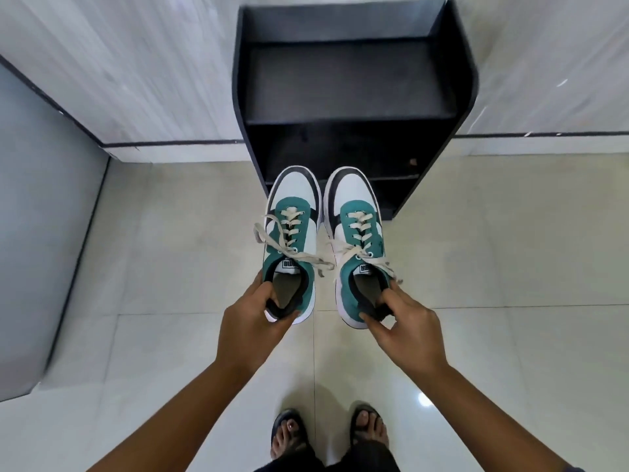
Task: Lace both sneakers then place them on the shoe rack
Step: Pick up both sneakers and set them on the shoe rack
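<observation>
Two green, white and black sneakers hang side by side in the air, toes pointing at a black shoe rack (350, 76). My left hand (248, 321) grips the heel collar of the left sneaker (293, 212), thumb inside the opening. My right hand (405, 325) pinches the heel collar of the right sneaker (357, 212). Both shoes carry cream laces threaded through the eyelets, with loose ends trailing off the sides. The rack stands against the wall with open shelves that hold no shoes.
Glossy pale floor tiles (493, 267) lie below. A grey panel (44, 233) stands on the left, a white wall (136, 63) runs behind the rack. My feet in dark sandals (289, 434) show at the bottom edge.
</observation>
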`<action>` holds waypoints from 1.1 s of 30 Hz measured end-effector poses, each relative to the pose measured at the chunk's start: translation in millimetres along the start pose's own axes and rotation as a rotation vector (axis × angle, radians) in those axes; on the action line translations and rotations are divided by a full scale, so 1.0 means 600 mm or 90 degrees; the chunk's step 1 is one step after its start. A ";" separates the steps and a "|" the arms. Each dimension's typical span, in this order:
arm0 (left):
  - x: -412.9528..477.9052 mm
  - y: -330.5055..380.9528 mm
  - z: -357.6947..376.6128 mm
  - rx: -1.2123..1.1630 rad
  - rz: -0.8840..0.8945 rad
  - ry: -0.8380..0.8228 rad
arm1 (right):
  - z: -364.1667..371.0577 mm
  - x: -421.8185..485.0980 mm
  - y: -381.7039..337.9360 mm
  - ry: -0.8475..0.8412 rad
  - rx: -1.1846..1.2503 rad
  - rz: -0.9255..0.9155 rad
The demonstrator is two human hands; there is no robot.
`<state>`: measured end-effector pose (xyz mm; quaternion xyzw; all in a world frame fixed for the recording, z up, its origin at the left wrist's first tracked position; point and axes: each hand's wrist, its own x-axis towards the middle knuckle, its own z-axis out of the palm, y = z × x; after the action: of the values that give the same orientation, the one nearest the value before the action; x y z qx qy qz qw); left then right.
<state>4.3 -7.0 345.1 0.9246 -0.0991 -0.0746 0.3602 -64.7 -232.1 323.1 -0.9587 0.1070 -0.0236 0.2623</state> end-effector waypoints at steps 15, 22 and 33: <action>0.291 0.156 -0.160 0.005 0.042 0.056 | -0.179 0.303 -0.159 0.054 -0.008 -0.010; 0.398 0.147 -0.139 0.042 -0.006 0.018 | -0.159 0.424 -0.161 0.030 0.014 0.024; 0.426 0.132 -0.123 0.018 -0.046 0.007 | -0.132 0.458 -0.156 0.010 0.034 0.038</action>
<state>257.3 -76.7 435.7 0.9328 -0.0650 -0.0813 0.3450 213.7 -252.4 435.8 -0.9476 0.1369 -0.0260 0.2874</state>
